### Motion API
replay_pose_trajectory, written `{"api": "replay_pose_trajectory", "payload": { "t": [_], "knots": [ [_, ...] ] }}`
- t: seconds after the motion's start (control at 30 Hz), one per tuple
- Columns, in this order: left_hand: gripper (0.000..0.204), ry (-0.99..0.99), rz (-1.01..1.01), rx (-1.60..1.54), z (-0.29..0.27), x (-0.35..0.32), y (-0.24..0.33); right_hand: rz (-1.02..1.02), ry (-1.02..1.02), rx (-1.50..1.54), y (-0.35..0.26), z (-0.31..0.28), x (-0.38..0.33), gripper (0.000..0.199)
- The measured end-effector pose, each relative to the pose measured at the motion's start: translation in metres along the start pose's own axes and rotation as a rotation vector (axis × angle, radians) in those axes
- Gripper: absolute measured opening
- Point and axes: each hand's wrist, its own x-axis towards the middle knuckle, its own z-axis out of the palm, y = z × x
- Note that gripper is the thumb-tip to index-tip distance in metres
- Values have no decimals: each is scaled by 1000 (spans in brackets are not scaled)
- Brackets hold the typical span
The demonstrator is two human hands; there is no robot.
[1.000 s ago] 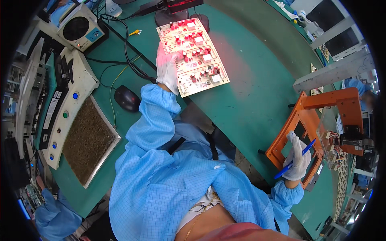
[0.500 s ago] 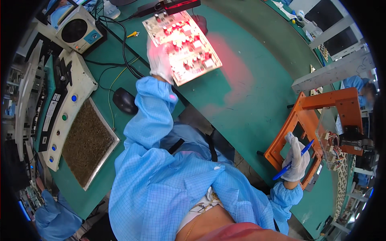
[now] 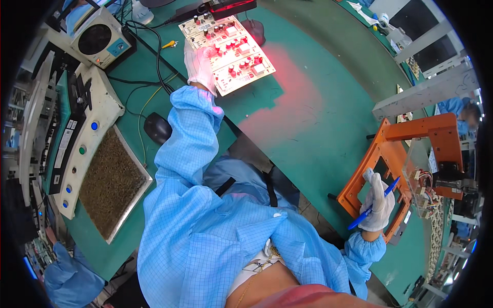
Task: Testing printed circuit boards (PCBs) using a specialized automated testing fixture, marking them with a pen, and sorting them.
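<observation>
looking down on a green work table (image 3: 308, 118) that curves across the middle of the frame, with a red glow spread on it upper centre. person in a blue lab coat, both hands in white gloves. left hand (image 3: 201, 68), upper centre, is closed on the left edge of a white circuit board (image 3: 228, 52) with red parts on it; the board is lit red and lies at the top centre of the frame, under a black lamp bar (image 3: 226, 7) at the top edge. cannot tell whether the board rests on the table or is lifted. right hand (image 3: 379, 204), lower right, is wrapped around a blue pen (image 3: 374, 203), which points down-left, and it sits against an orange frame (image 3: 405, 154) standing at the right side of the table. a clear plastic box (image 3: 421, 179) just right of the frame holds small wired parts, too small to tell which. left of the frame: a flat metal tray (image 3: 113, 185) filled with brown granular stuff, a white control box (image 3: 77, 143) with blue and green buttons beside it, a black mouse (image 3: 157, 128) with cables near the left sleeve, and a grey fan unit (image 3: 100, 38) upper left. grey metal rails (image 3: 426, 92) upper right, another person in blue (image 3: 459, 108) at the far right edge, a blue sleeve (image 3: 72, 277) lower left.
</observation>
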Motion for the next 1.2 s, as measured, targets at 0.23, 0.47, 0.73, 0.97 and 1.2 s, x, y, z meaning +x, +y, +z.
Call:
{"api": "replay_pose_trajectory", "payload": {
  "t": [0.23, 0.47, 0.73, 0.97, 1.2],
  "knots": [
    [41, -72, 136, 5, 35, -73, 71, -22, 70, -39, -9, -3, 6, 40],
    [32, -154, 396, 353, 26, -137, 16, 339, 344, 1194, -78, 24, 36, 20],
    [11, -171, 163, 1, 75, -206, 115, 59, 166, 604, -116, 101, 70, 5],
    [9, -29, 299, 86, 72, -218, 121, 4, 171, 599, -120, 98, 64, 10],
    [15, -165, 631, 691, 53, -222, 121, 331, 37, 723, -127, 87, 66, 5]
  ]
}}
